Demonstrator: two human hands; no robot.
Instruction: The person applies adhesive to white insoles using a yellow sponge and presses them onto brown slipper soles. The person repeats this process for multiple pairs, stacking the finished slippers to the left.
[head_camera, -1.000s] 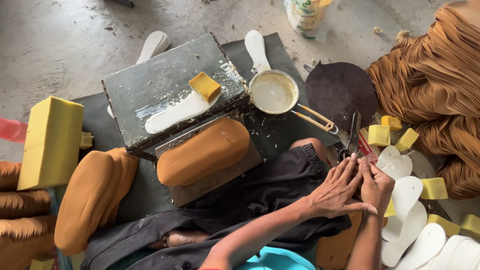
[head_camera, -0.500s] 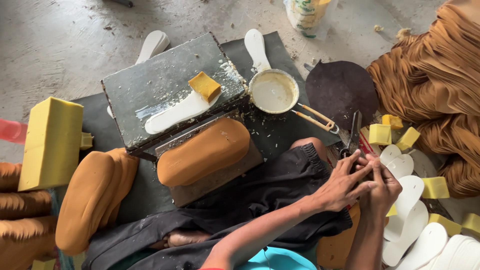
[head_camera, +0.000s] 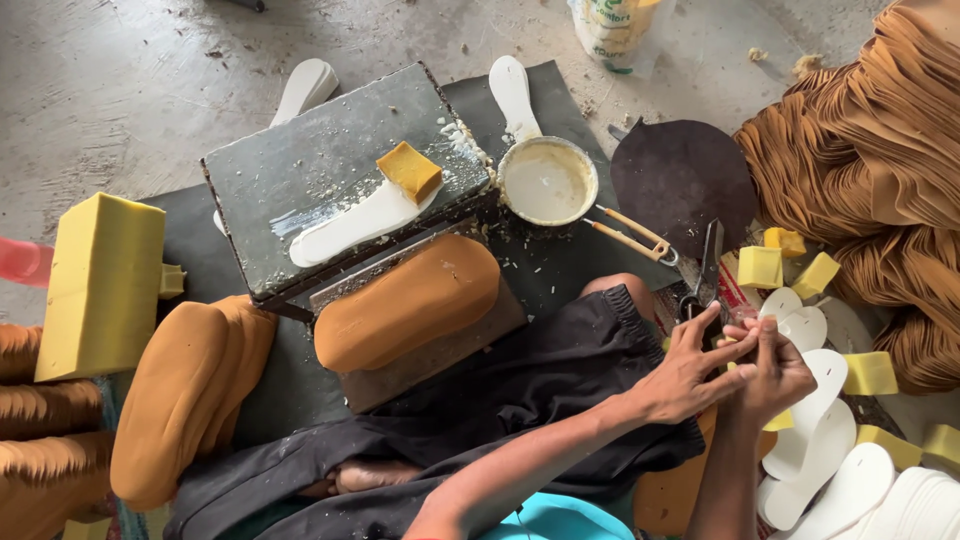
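My left hand (head_camera: 688, 372) and my right hand (head_camera: 778, 372) meet at the right, above my lap in black cloth (head_camera: 520, 400). Fingers of both hands pinch a small pinkish piece (head_camera: 745, 316); what it is I cannot tell. Black scissors (head_camera: 706, 270) lie just beyond my fingertips. White sole cut-outs (head_camera: 825, 430) lie under and to the right of my right hand.
A metal block (head_camera: 320, 170) carries a white sole (head_camera: 355, 222) and a yellow sponge (head_camera: 408, 170). Beside it are a small pan of white glue (head_camera: 546, 182), a tan padded form (head_camera: 405, 300), a big yellow foam block (head_camera: 98, 280), yellow foam cubes (head_camera: 760, 266) and stacked tan material (head_camera: 880, 150).
Both hands have closed in on each other and lifted slightly toward the scissors, fingers now pinched around the small piece. Nothing else moved.
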